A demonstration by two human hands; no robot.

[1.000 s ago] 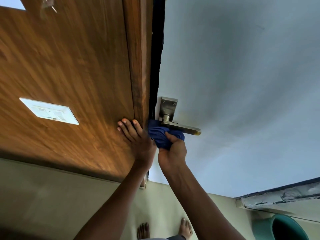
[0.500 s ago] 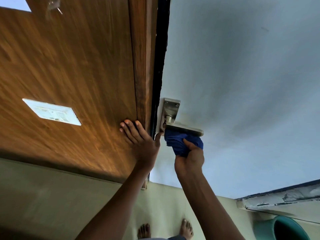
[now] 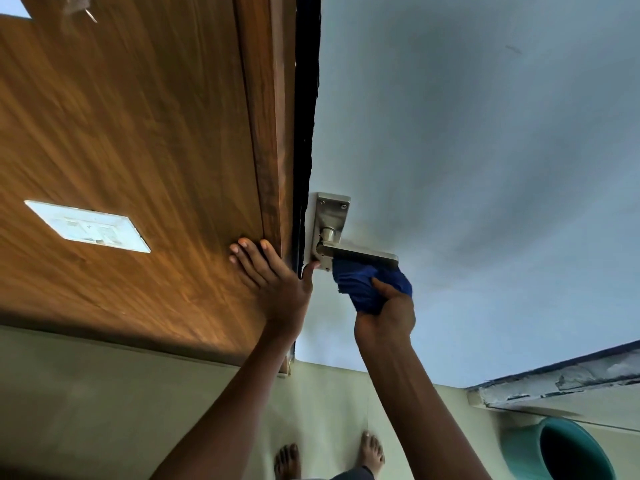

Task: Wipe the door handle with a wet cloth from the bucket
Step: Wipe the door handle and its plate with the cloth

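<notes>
Blue bunched cloth (image 3: pixel 367 282), gripped tight in right hand (image 3: pixel 386 315) at frame centre, presses under brushed-metal lever door handle (image 3: pixel 360 255). Left hand (image 3: pixel 273 275), flat & open w/ nothing held, braces wood-grain panel (image 3: pixel 138 150); best to wrap cloth round the lever, wipe full length.

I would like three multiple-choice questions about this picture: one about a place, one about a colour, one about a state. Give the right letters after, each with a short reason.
1. Where is the cloth against the door handle?
A. on top of the lever
B. under the lever
C. on the floor

2. What colour is the bucket?
A. red
B. teal green
C. white

3. What is the left hand doing?
A. lying flat on the wooden door
B. gripping the cloth
C. hanging at the side

Answers:
1 B, the blue cloth presses up against the lever's underside, held by the right hand.
2 B, the bucket at the lower right is teal green.
3 A, its palm and fingers are spread flat on the wood near the edge.
</notes>
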